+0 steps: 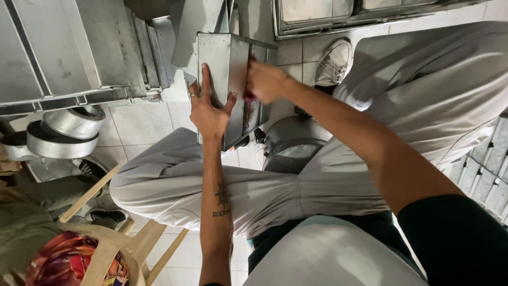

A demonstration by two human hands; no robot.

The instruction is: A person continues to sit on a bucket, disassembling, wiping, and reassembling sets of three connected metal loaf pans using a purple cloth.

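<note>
The rectangular metal tin [225,85] is held upright above the person's knees, over the tiled floor [143,124]. The left hand [209,108] clasps the tin's outer wall, thumb on its rim. The right hand [264,79] pinches a dark red cloth [248,95] against the inside wall. Dark smears below the cloth suggest the wiping is partly done, with the lower inside left.

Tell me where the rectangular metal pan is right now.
In the head view, the rectangular metal pan is upper centre, held upright between the left hand and right hand, above the person's knees and the tiled floor.
</note>
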